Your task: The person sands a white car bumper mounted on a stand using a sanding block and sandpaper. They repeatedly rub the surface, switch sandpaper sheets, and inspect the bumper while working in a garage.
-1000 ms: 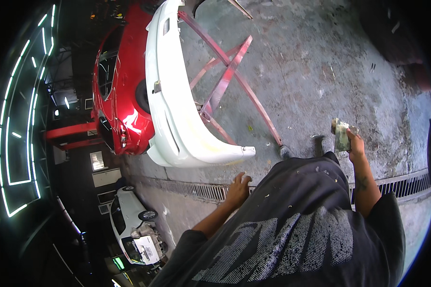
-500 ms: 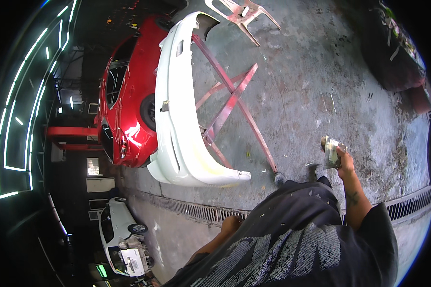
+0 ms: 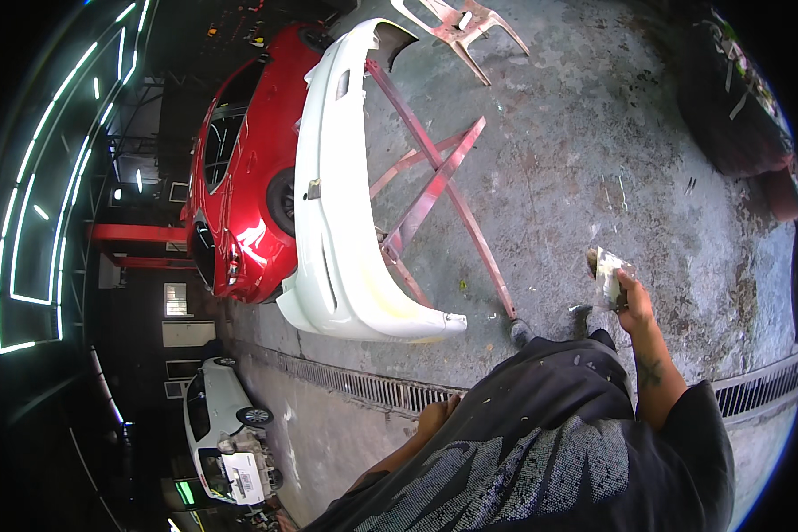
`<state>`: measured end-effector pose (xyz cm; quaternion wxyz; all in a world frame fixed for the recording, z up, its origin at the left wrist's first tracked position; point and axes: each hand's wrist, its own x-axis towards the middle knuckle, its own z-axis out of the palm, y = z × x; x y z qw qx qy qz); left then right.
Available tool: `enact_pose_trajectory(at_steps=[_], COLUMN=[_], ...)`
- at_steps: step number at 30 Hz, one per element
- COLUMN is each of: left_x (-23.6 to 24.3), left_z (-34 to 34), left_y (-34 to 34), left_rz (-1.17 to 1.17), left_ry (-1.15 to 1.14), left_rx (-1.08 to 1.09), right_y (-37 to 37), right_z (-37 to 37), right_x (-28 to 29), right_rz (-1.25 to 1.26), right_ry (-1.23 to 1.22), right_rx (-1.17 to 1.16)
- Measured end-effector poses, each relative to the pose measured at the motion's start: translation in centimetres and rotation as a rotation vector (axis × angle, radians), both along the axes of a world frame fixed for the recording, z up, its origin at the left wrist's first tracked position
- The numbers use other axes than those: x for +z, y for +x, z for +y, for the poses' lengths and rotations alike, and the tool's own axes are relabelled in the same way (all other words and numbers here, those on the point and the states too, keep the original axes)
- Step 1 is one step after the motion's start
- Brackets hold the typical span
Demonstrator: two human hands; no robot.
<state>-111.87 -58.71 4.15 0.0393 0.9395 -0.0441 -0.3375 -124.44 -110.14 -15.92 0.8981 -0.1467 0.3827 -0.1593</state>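
My right hand point(image 3: 633, 301) is closed on a flat, putty-smeared plate point(image 3: 608, 279), held out above the floor to the right of my legs. A dark lump shows at the plate's far left corner; I cannot make out what it is. My left hand point(image 3: 434, 417) hangs low beside my dark trousers, partly covered by my shirt, and its fingers are not clear. Ahead to the left lies a white car bumper point(image 3: 328, 160) with a yellowish patch near its closest end. It rests on a crossed red metal stand point(image 3: 434, 182), apart from both hands.
Beyond the bumper stands a red car point(image 3: 257, 151). A white car point(image 3: 226, 417) is at the lower left. A pale plastic chair point(image 3: 461, 34) stands at the far side, and a dark bulky heap point(image 3: 727, 115) at the far right. A floor drain grate point(image 3: 346, 379) crosses near my feet.
The view has shifted slightly, so the bumper and red car sit a little farther right. My right hand has tilted the plate somewhat. My left hand still hangs at my side.
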Motion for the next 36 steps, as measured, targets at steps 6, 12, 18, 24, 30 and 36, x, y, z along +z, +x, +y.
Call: enact_pose_trajectory(at_steps=[6,12,18,24,30,36], left_x=[0.5,-5.3,-8.9,-10.5,-7.0,-0.3], left_z=[-0.5,3.5,8.0,14.7,13.2,15.1], left_y=[-1.9,-3.8,-7.2,-11.3,-17.6,-25.3], left_rz=[-0.057,-0.132,-0.097,-0.001,-0.351,-0.332], left_ry=[-0.072,-0.309,-0.427,-0.338,-0.582,-0.695], left_rx=[-0.256,-0.439,-0.177,0.143,0.247,0.736], right_y=[-0.6,-2.2,0.2,2.3,2.6,-1.1], right_z=[0.9,0.9,2.9,7.6,15.9,34.2], right_x=[1.5,-1.5,1.5,4.9,10.3,17.2], right_rz=[0.029,0.030,0.007,-0.106,-0.045,-0.174], right_ry=[0.000,0.025,-0.010,-0.086,-0.307,-0.538], right_rx=[0.051,0.094,0.179,0.358,0.630,0.950])
